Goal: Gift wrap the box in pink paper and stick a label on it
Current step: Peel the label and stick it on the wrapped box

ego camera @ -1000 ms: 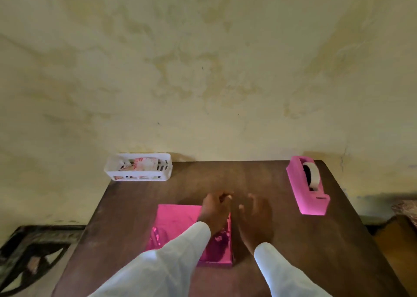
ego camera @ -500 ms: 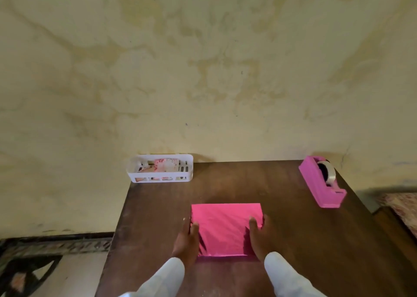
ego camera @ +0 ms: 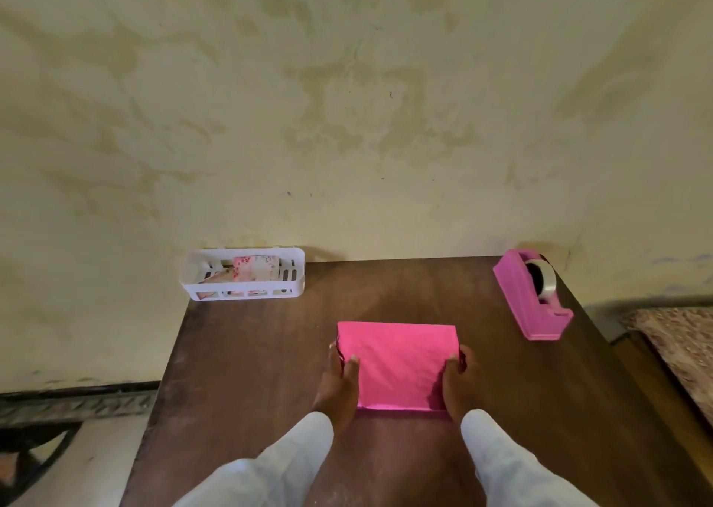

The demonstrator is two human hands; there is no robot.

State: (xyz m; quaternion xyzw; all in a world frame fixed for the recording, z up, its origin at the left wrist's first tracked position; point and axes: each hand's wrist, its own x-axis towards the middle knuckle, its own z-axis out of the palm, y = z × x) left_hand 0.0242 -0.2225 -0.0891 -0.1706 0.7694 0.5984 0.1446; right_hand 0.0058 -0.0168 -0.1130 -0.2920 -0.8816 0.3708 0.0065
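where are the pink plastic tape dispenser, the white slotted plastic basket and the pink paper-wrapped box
pink plastic tape dispenser (ego camera: 530,302), head view, on its side wall
white slotted plastic basket (ego camera: 247,285), head view, on its front rim
pink paper-wrapped box (ego camera: 399,364), head view, middle of its top face

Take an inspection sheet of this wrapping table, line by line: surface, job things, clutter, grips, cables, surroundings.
Surface: dark wooden table, worn finish.
Job's things: wrapped box in pink paper lies flat at the near middle, no label on its visible top; pink tape dispenser far right; white basket far left, holding patterned papers, possibly labels.
Clutter: nothing seen.
Grips: left hand holds the box's left side, thumb on top; right hand holds its right side likewise.
Cables: nothing seen.
Surroundings: stained yellowish wall behind; patterned fabric to the right.
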